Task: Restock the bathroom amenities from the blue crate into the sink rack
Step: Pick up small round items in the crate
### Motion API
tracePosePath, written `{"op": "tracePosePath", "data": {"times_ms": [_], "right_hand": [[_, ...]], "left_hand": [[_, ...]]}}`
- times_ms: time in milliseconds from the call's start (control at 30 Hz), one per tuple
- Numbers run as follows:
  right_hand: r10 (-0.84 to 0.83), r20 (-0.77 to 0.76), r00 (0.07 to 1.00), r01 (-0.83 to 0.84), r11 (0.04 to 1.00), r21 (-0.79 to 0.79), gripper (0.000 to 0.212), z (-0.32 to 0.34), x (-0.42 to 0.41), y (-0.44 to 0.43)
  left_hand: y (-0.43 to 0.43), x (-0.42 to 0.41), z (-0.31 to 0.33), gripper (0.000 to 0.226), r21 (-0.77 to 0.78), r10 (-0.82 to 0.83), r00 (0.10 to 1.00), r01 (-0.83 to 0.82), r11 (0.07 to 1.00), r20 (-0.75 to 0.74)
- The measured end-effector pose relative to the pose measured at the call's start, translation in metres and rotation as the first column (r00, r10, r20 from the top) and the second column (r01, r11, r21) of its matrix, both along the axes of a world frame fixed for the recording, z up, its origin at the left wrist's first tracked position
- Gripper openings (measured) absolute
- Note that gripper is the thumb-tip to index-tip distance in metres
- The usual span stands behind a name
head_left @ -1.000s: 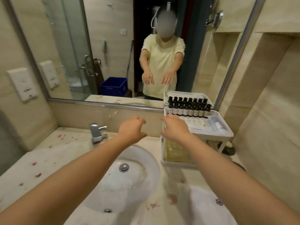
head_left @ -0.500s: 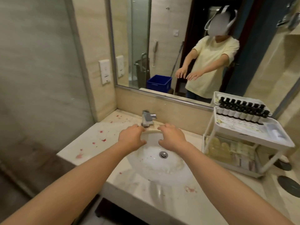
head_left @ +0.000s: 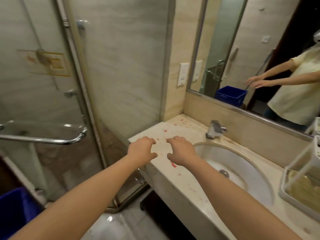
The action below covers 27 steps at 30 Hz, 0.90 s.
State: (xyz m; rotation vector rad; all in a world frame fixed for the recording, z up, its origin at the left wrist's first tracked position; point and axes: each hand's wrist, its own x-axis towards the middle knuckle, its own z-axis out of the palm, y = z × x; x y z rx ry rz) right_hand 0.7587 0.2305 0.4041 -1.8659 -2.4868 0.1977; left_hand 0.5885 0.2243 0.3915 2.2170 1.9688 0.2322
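Glossy, red-flecked, seemingly marble counter point(head_left: 173, 129) beneath left hand point(head_left: 141, 150) and right hand point(head_left: 180, 150), both empty, loosely curled

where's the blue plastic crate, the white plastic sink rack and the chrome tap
blue plastic crate point(head_left: 15, 210), head view, visible side
white plastic sink rack point(head_left: 294, 202), head view, lower tray rim
chrome tap point(head_left: 214, 130), head view, spout
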Motion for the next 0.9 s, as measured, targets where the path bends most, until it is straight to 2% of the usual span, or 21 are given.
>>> {"op": "tracePosePath", "data": {"times_ms": [300, 433, 667, 900], "right_hand": [[0.278, 0.008, 0.960, -0.278, 0.960, 0.010, 0.052, -0.005, -0.109, -0.002], [0.413, 0.008, 0.911, -0.413, 0.911, -0.001, 0.058, -0.007, -0.153, -0.008], [0.630, 0.005, 0.776, -0.630, 0.776, -0.026, 0.060, -0.010, -0.223, -0.021], [0.805, -0.004, 0.593, -0.805, 0.593, -0.016, 0.056, -0.015, -0.270, -0.040]], "left_hand": [[-0.049, -0.098, -0.007, 0.055, -0.021, 0.267, 0.964, -0.267, 0.963, 0.003], [-0.073, -0.135, -0.010, 0.056, -0.023, 0.402, 0.916, -0.401, 0.916, 0.005], [-0.120, -0.182, -0.014, 0.058, -0.029, 0.631, 0.775, -0.631, 0.775, 0.012], [-0.170, -0.198, -0.013, 0.056, -0.057, 0.802, 0.597, -0.801, 0.596, 0.007]]}}
